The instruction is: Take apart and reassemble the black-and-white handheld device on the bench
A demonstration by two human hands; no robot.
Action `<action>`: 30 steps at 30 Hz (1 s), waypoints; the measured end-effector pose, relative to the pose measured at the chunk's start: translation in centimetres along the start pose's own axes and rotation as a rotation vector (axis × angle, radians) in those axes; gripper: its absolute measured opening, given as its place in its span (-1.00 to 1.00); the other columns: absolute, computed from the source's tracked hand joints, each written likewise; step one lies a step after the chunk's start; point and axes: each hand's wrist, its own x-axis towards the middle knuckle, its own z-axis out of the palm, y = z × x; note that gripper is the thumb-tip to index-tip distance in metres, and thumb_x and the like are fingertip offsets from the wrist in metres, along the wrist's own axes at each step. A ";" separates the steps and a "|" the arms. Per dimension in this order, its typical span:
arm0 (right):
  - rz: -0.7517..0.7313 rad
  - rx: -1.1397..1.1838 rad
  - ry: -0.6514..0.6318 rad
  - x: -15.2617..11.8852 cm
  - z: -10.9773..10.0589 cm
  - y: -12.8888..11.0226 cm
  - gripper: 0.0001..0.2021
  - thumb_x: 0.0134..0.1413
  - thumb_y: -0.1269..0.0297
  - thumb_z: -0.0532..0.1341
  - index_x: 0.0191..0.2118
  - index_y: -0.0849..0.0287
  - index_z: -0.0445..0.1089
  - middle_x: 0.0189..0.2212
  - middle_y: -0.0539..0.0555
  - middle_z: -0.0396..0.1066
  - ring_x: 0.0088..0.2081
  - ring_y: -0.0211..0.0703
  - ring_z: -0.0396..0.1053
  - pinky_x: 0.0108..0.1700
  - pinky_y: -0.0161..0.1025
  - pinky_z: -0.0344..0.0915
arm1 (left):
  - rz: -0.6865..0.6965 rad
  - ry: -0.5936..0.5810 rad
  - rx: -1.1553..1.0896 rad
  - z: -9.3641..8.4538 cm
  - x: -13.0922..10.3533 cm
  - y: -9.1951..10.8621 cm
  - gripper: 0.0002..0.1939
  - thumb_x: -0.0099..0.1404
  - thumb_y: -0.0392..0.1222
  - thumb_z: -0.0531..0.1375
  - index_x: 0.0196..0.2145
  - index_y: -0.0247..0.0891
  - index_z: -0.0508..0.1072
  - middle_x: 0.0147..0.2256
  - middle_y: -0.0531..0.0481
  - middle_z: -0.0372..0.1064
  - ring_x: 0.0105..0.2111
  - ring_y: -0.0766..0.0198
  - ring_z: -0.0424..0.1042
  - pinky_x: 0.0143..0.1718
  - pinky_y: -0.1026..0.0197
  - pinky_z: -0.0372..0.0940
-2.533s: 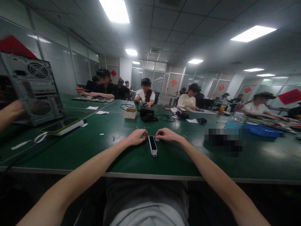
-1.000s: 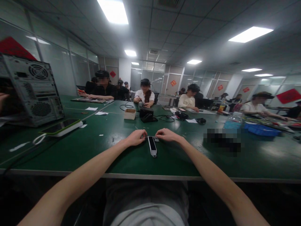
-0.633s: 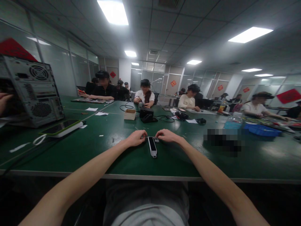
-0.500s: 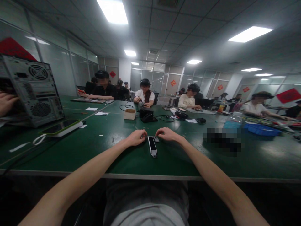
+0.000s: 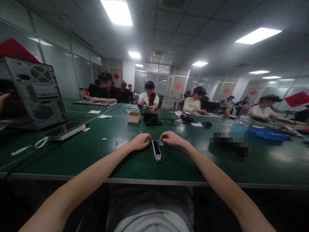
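Note:
A slim white device (image 5: 156,150) with a long black screen, shaped like a scanning pen, lies on the green table (image 5: 135,167) in front of me. My left hand (image 5: 142,141) rests at its upper left end, thumb and fingers pinched together. Opposite it, my right hand (image 5: 172,138) is bent down with its fingertips closed, over a small grey piece (image 5: 161,143) beside the device. Whatever either pinch holds is too small to make out.
An opened computer case (image 5: 36,93) stands at the left, near a phone on a white block (image 5: 64,130). Ahead are a small cardboard box (image 5: 133,117) and a black device (image 5: 151,118) with cables. To the right are a bottle (image 5: 240,125) and a blue tray (image 5: 270,133). Several people sit around.
My hands and the white device stay almost in place. At the far left, another person's hand has drawn back toward the picture edge by the computer case.

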 end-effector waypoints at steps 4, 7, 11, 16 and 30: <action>0.007 0.023 -0.041 0.0 -0.1 -0.1 -0.76 -0.05 0.41 0.11 -0.29 0.18 0.50 -0.32 0.05 0.48 -0.32 -0.21 0.37 -0.28 -0.37 0.23 | 0.011 0.009 -0.002 0.0 0.0 -0.1 -0.78 0.19 -0.31 0.06 -0.19 -0.28 0.38 -0.35 0.01 0.40 -0.40 0.30 0.37 -0.38 0.31 0.21; 0.003 0.017 -0.046 -0.1 -0.1 0.0 -0.76 -0.04 0.40 0.11 -0.29 0.18 0.50 -0.32 0.05 0.48 -0.31 -0.21 0.36 -0.28 -0.37 0.22 | 0.011 0.003 0.000 0.0 0.0 -0.1 -0.79 0.19 -0.31 0.07 -0.19 -0.28 0.38 -0.35 0.00 0.40 -0.40 0.30 0.37 -0.37 0.31 0.21; -0.002 0.028 -0.045 -0.1 0.1 0.0 -0.79 -0.02 0.29 0.15 -0.29 0.19 0.49 -0.35 0.05 0.47 -0.34 -0.22 0.35 -0.31 -0.36 0.22 | 0.012 0.000 0.002 -0.1 -0.1 0.0 -0.79 0.20 -0.32 0.07 -0.19 -0.28 0.38 -0.35 -0.01 0.40 -0.41 0.29 0.37 -0.39 0.31 0.20; 0.001 0.037 -0.033 0.0 0.3 0.0 -0.78 -0.03 0.20 0.19 -0.31 0.20 0.48 -0.39 0.05 0.45 -0.37 -0.23 0.35 -0.34 -0.36 0.21 | 0.007 -0.002 0.000 -0.2 -0.1 0.1 -0.79 0.19 -0.33 0.08 -0.19 -0.29 0.38 -0.35 -0.01 0.40 -0.41 0.30 0.37 -0.39 0.31 0.20; 0.057 -0.271 0.077 -0.2 -1.4 1.7 -0.75 0.10 0.27 0.08 -0.22 0.23 0.47 -0.27 0.16 0.45 -0.26 -0.14 0.36 -0.24 -0.32 0.22 | -0.012 -0.003 -0.002 -0.3 0.0 0.1 -0.77 0.17 -0.30 0.09 -0.19 -0.28 0.39 -0.33 -0.01 0.41 -0.40 0.29 0.38 -0.39 0.31 0.21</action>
